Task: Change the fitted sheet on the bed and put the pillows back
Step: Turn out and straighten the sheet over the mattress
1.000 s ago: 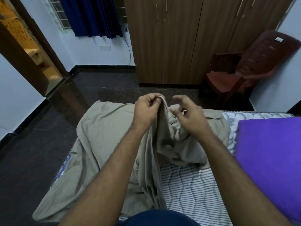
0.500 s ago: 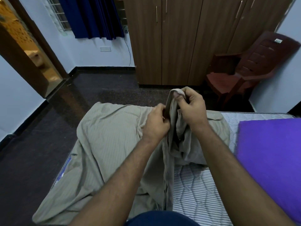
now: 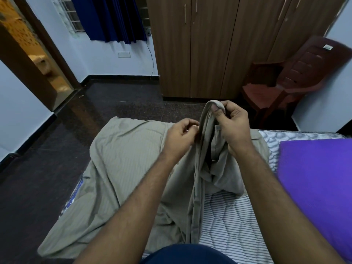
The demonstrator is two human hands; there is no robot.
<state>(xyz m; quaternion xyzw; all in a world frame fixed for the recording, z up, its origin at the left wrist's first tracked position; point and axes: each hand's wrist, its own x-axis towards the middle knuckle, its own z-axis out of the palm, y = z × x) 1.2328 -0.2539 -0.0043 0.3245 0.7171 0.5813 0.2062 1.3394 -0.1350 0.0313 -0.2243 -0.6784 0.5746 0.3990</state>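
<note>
Reaching out over the bed, both bare forearms are stretching forward from the bottom edge of the view. The right hand is lifted higher, its fingers curling tightly round a bunched fold of the beige fitted sheet and holding it up so the cloth is hanging down in a narrow drape. The left hand is sitting lower, just beside that drape, its fingers bent and touching the hanging edge — it seems to be pinching the hem, though the fingertips are partly hiding behind the cloth.

Most of the fitted sheet is lying crumpled across the left part of the striped mattress, spilling over the mattress's left edge, with a heap piling up under the right wrist. A purple pillow is resting on the mattress to the right, its far side running off the view.

Beyond the bed, a brown wardrobe is standing against the wall, a dark red plastic chair beside it — its right side is blurring. Blue curtains are hanging at the window.
</note>
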